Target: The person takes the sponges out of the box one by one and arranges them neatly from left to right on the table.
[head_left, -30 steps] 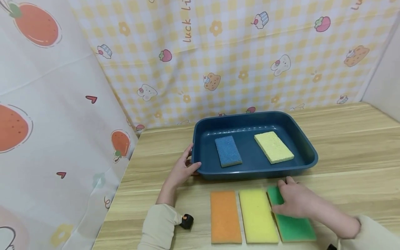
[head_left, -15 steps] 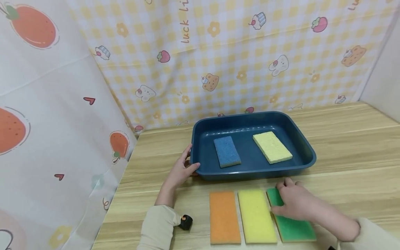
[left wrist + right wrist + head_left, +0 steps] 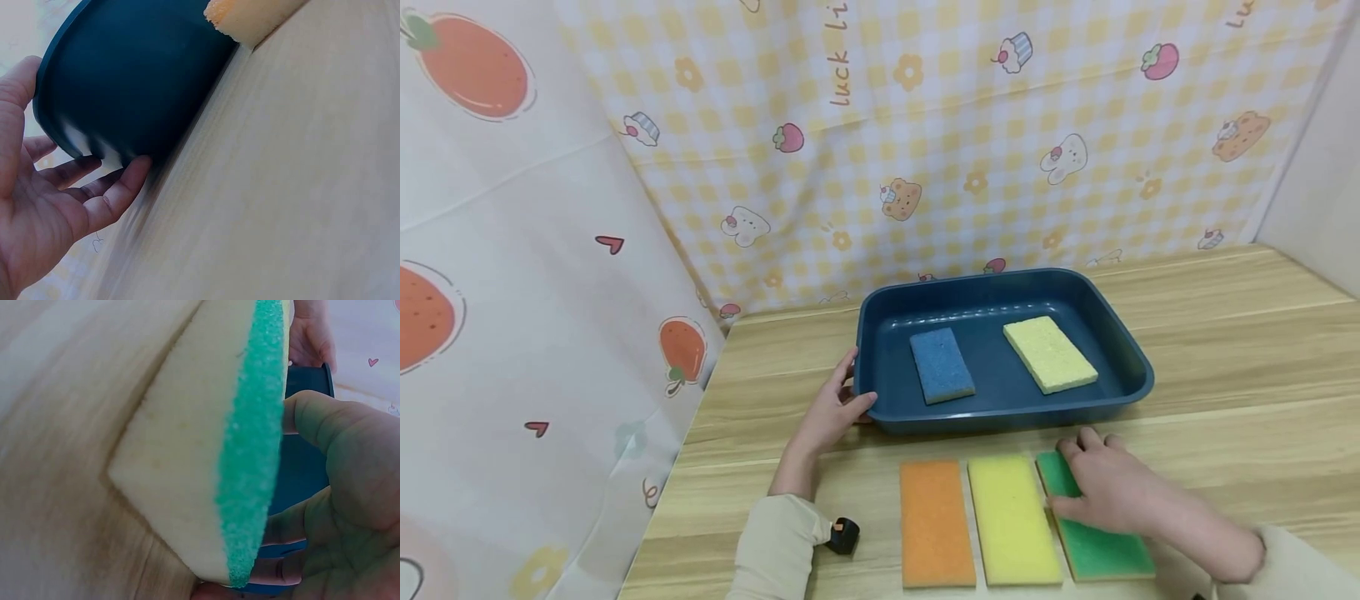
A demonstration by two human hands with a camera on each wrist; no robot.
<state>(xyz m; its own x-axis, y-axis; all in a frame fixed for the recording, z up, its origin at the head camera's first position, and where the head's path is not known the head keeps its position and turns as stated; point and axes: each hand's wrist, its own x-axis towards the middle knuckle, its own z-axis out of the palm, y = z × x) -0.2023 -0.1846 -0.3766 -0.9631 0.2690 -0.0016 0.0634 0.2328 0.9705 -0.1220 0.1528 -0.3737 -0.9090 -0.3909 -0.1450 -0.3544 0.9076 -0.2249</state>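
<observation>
1. Change: Over the feed, I record no real displacement in the last second. Both hands and all the sponges match their earlier positions; only my head view has drifted slightly.
2. Meaning: I judge the work to be at the gripping step, since the green-topped scouring sponge (image 3: 1108,552) lies flat on the wood-grain tabletop (image 3: 1247,333), not yet raised.
3. Right hand (image 3: 1108,487): spread wide over that sponge and holding it, thumb at its left edge, fingers curled round the far end. I cannot tell how firmly.
4. Left hand (image 3: 827,417): holds the dark-blue roasting pan (image 3: 988,358) at its near left corner, thumb at the rim, fingers against the outer wall.
5. Pan contents: a blue sponge (image 3: 942,365) and a pale-yellow sponge (image 3: 1049,353), apart, pan floor visible between them.
6. Edges: the orange-topped sponge (image 3: 936,523) and yellow-topped sponge (image 3: 1015,521) complete the near row. The gap between yellow and green is slim, so I consider the thumb side tightest.
7. Room: only a narrow strip separates the row from the pan's near wall. I find the widest space right of the pan; its far wall stands near the gingham backdrop (image 3: 850,192).
</observation>
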